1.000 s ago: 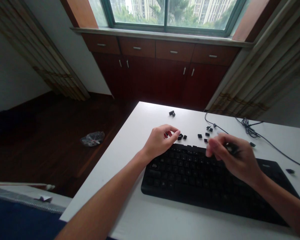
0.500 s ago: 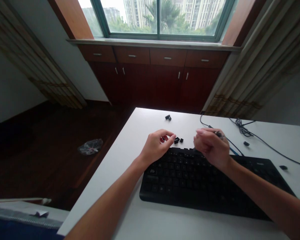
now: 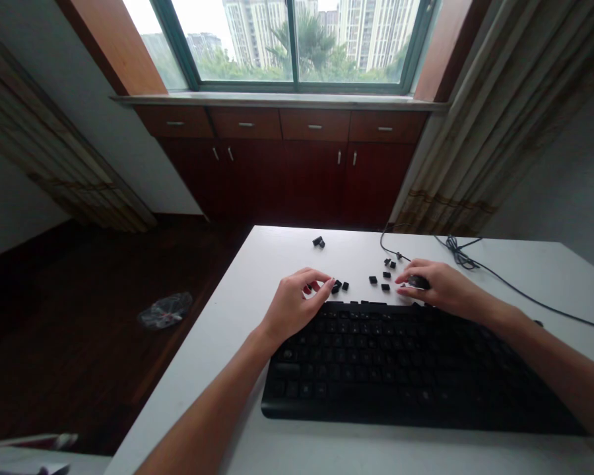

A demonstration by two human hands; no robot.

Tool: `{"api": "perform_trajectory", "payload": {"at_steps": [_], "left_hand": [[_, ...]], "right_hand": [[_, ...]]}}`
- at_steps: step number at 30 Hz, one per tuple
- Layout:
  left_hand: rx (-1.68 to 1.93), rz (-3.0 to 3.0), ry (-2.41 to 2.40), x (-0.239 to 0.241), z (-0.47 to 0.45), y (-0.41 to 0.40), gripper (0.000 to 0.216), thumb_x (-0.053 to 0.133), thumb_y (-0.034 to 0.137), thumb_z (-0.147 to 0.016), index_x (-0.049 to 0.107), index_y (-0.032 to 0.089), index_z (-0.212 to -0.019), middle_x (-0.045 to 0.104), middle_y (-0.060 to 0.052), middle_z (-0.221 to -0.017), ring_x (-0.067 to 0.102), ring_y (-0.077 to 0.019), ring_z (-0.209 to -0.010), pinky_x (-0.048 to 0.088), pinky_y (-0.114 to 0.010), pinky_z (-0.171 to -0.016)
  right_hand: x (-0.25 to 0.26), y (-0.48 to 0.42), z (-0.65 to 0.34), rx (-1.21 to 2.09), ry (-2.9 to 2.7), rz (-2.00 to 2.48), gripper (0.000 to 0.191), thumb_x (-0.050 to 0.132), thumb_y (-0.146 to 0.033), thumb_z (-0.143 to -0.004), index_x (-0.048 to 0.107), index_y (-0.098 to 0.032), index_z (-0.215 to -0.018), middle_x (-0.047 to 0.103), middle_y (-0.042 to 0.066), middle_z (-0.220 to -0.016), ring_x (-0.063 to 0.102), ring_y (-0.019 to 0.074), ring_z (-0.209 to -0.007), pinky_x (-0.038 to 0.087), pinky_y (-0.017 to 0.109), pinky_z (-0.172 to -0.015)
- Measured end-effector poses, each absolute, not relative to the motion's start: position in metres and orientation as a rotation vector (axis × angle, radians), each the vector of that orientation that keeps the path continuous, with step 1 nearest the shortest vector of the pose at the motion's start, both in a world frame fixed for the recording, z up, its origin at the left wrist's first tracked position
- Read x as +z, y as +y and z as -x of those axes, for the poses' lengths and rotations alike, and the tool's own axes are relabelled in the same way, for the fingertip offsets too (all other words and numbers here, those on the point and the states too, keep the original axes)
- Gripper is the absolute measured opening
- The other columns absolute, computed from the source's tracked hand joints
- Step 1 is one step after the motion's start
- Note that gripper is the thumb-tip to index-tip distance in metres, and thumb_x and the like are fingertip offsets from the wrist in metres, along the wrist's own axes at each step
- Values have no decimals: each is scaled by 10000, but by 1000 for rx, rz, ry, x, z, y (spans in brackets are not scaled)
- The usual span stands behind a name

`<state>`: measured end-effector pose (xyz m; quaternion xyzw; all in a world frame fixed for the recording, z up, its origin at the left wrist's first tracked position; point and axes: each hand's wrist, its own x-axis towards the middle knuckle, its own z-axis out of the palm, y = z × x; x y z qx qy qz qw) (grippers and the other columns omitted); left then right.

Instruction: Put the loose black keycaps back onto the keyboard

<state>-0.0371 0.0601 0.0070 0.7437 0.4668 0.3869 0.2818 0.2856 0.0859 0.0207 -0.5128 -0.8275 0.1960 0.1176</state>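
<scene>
A black keyboard (image 3: 376, 376) lies on the white table, under my forearms. My left hand (image 3: 297, 300) rests at its upper left edge, thumb and forefinger tips pressed together. Small black keycaps (image 3: 336, 287) lie right beside those fingertips; whether one is pinched, I cannot make out. Over the keyboard's far edge, my right hand (image 3: 438, 285) has its fingers closed around a dark rounded object (image 3: 418, 282), mostly hidden by the hand. Several loose black keycaps (image 3: 385, 287) are scattered left of the right fingertips.
Two more black pieces (image 3: 319, 242) sit near the table's far edge. A black cable (image 3: 460, 254) is bundled at the back right and trails across the white table (image 3: 218, 343). A clear plastic bag (image 3: 165, 311) lies on the dark floor to the left.
My right hand has turned from a raised fist and lowered toward the table behind the keyboard, uncovering several keycaps. The left hand keeps its pose. The whole view has shifted slightly.
</scene>
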Motion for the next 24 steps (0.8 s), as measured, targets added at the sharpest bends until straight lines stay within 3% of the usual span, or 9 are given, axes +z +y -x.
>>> {"api": "perform_trajectory", "payload": {"at_steps": [3, 8, 16, 24], "left_hand": [[1021, -2004, 1258, 8, 37, 60, 183, 602, 321, -945, 729, 189, -931, 701, -35, -897, 607, -145, -757, 477, -289, -698], [1004, -2006, 1259, 9, 36, 59, 176, 602, 313, -946, 723, 185, -935, 702, -37, -928, 608, -142, -766, 478, -283, -701], [973, -2032, 1252, 9, 36, 59, 164, 598, 311, -950, 711, 195, -925, 686, -19, -904, 612, -135, -756, 472, -270, -675], [947, -2057, 1263, 9, 37, 56, 157, 588, 303, -950, 705, 200, -931, 687, -43, -962, 618, -149, -782, 478, -233, -564]], "right_hand": [[19, 83, -288, 583, -2433, 1498, 303, 612, -491, -876, 762, -237, -945, 715, 77, -1051, 691, 246, -873, 526, 367, -823], [25, 79, -305, 554, -2440, 1506, 448, 616, -563, -864, 705, -239, -1161, 670, 101, -1195, 676, 263, -967, 515, 385, -870], [44, 80, -329, 613, -2427, 1721, 392, 559, -558, -893, 760, -240, -1001, 750, 62, -990, 686, 248, -865, 512, 341, -749], [35, 84, -309, 570, -2396, 1773, 287, 656, -482, -829, 765, -246, -952, 759, 60, -1002, 686, 264, -875, 501, 360, -757]]}}
